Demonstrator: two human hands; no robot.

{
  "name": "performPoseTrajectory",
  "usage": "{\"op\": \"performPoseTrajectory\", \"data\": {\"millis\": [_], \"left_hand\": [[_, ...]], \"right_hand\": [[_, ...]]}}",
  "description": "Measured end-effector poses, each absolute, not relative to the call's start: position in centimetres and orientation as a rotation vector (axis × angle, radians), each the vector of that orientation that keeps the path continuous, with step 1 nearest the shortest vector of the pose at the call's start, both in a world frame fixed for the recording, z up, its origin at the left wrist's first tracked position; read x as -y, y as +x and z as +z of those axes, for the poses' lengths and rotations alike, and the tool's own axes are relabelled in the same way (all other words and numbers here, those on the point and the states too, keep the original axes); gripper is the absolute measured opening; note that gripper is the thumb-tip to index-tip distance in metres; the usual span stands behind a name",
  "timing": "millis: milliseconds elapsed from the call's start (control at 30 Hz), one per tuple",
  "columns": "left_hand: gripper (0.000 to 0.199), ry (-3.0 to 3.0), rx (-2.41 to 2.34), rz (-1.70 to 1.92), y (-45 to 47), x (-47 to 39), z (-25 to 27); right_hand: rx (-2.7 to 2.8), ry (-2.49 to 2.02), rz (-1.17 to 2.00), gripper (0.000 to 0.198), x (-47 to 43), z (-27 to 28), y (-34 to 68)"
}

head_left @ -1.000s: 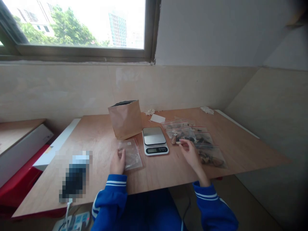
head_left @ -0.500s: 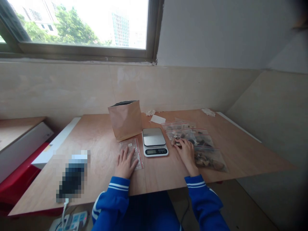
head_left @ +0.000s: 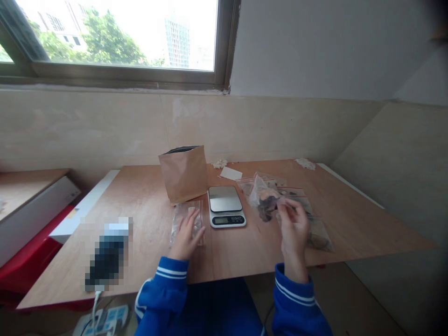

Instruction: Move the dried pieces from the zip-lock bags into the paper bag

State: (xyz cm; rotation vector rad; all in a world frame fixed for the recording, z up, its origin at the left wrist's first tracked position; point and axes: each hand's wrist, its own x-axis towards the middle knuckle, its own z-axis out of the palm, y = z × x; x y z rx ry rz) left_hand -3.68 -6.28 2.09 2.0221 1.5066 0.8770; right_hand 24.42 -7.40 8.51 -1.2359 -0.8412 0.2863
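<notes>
Between its fingertips my right hand (head_left: 293, 224) pinches a clear plastic bag (head_left: 264, 198) with dark brown pieces inside, tilted above the table right of the scale. What the pieces are I cannot make out. My left hand (head_left: 186, 235), fingers spread, rests over a clear zip bag (head_left: 178, 219) with a red seal line on the tabletop. A white digital kitchen scale (head_left: 227, 207) with a bare metal plate stands between my hands. Partly hidden by my right hand, more zip bags (head_left: 319, 235) with brown pieces lie flat.
Behind the left hand a brown paper pouch (head_left: 185, 172) stands upright with its top open. A white card (head_left: 231, 173) lies behind the scale. To the left is a blurred-out phone-like object (head_left: 108, 254) with a white cable (head_left: 94, 308) running over the table's front edge.
My right hand has lifted a plastic bag off the pile and drawn it nearer to me, tilting it. The left hand stays over its zip bag, its fingers slightly shifted.
</notes>
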Motion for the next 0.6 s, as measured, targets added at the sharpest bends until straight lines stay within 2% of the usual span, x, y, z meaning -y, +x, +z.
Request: {"op": "performPoseTrajectory", "data": {"millis": [133,233,267,367,500,600], "left_hand": [[0.053,1.809,-1.027,1.136,0.6,8.4,5.2],[0.028,1.671,-0.985,1.142,2.4,9.6,6.5],[0.028,1.625,-0.985,1.141,2.6,9.8,6.6],[0.034,1.458,-0.953,1.173,2.8,10.4,6.8],[0.029,1.255,-0.925,1.316,3.2,10.9,7.7],[0.031,1.179,-0.908,1.439,3.6,11.2,8.5]], "right_hand": [[0.703,-1.120,0.492,0.033,9.8,10.1,20.4],[0.716,-1.114,0.642,0.035,10.3,9.5,18.3],[0.716,-1.129,0.663,0.035,10.3,9.2,17.9],[0.791,-1.206,0.675,0.041,10.2,8.4,17.1],[1.023,-1.274,0.509,0.053,10.8,8.8,15.8],[1.292,-1.191,0.502,0.034,11.7,9.9,14.4]]}}
